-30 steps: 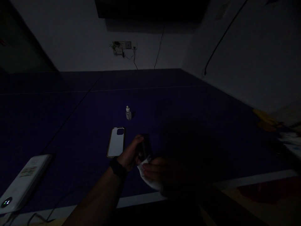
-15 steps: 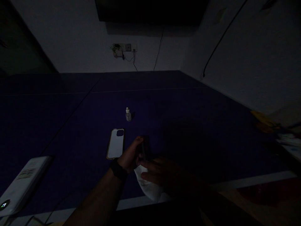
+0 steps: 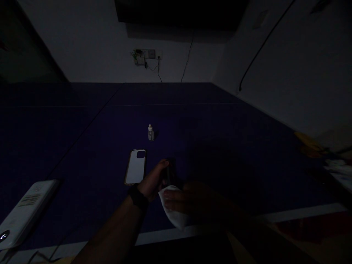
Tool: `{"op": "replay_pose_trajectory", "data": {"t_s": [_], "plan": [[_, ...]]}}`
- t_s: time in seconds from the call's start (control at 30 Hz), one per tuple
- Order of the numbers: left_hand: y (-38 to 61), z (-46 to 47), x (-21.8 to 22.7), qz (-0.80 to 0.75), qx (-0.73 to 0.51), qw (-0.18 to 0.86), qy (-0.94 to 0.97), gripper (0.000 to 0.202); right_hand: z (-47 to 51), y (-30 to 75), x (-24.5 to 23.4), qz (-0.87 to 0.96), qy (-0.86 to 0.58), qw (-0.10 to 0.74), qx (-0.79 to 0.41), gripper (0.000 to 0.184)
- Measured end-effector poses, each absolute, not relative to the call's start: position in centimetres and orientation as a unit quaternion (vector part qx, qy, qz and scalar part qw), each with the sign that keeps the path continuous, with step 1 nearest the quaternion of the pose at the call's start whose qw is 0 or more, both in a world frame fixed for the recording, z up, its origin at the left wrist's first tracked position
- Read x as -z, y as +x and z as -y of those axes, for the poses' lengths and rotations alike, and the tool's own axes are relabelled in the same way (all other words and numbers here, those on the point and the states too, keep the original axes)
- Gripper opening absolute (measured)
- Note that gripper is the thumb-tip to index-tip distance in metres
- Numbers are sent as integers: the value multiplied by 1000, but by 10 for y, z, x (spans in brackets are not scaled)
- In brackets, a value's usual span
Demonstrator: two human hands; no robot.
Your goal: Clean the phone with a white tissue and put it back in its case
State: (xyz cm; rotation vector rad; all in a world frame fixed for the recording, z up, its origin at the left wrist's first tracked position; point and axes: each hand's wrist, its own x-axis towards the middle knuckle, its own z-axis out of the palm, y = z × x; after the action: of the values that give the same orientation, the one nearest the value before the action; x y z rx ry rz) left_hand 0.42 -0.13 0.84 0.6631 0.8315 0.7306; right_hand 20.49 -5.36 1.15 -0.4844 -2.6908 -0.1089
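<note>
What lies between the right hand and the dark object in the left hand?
In the head view, a white cloth lies between the right hand and dark object.

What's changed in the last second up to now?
The white cloth in the right hand slipped toward the wearer by half a second ago, and has since come back up at the near end of the dark object. Nothing visibly released or newly grasped.

Unchanged: left hand holding the dark object; phone case, dropper bottle, white device in place.

Wall sockets (image 3: 151, 54) sit below a dark screen (image 3: 181, 13)
</note>
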Motion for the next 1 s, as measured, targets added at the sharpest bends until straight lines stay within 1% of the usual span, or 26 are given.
{"op": "replay_pose_trajectory", "data": {"t_s": [0.1, 0.27, 0.4, 0.53, 0.67, 0.77, 0.93, 1.0], "plan": [[5, 2, -8, -389, -329, 798, 322, 48, 56, 206, -13, 963, -176, 201, 43, 36], [5, 3, -4, -388, -314, 791, 353, 50, 41, 211, -11, 944, -243, 215, 61, 42], [4, 2, -4, -391, -330, 780, 359, 47, 54, 208, 0, 963, -187, 196, 11, 38], [3, 2, -5, -391, -305, 779, 384, 46, 72, 206, 4, 972, -141, 187, -24, 37], [5, 2, -3, -380, -318, 777, 387, 45, 58, 210, -3, 958, -213, 192, 5, 42], [5, 2, -2, -376, -323, 778, 387, 44, 49, 210, -7, 946, -240, 217, 18, 44], [3, 1, -1, -372, -307, 781, 397, 47, 67, 204, -2, 965, -153, 212, -39, 40], [3, 1, -1, -374, -298, 782, 399, 49, 70, 203, 0, 963, -152, 217, -40, 39]]}}
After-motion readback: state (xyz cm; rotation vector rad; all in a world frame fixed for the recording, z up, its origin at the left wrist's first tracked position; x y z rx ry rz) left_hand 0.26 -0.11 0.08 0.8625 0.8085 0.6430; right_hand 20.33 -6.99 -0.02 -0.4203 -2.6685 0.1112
